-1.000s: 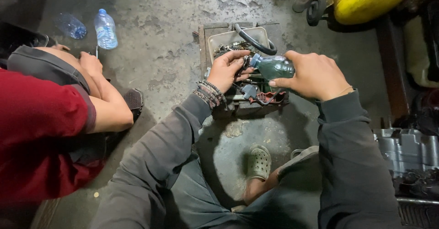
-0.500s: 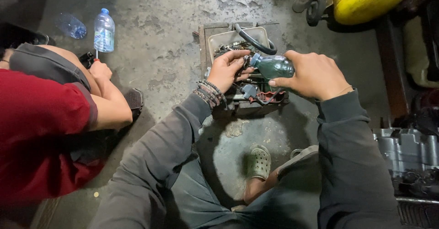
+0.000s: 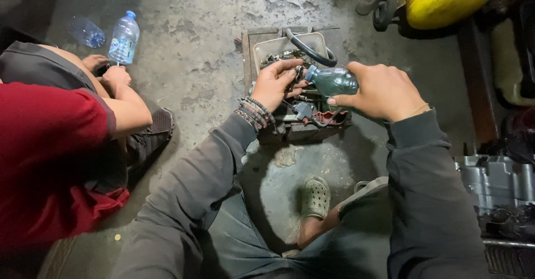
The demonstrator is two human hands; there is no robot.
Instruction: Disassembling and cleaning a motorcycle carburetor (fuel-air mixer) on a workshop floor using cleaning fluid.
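Two hands worked at frame center: right hand [image 3: 384, 92] clamped round a small greenish bottle [image 3: 332, 81], tipped sideways over a parts tray [image 3: 262, 48]; left hand [image 3: 277, 83] w/ fingers curled on small metal parts [image 3: 287, 56] there. Clear water bottle [image 3: 123, 37] stood upper left.

bottle [image 3: 333, 81]: clear glossy plastic | tray [image 3: 262, 48]: grimy metal | floor [image 3: 206, 50]: rough concrete

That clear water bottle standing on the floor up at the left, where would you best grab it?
Probably around the middle of the water bottle, coming in from the side. It stands upright with its blue cap on top, the round body gives a wrap-around grip, and the concrete floor to its right is open.
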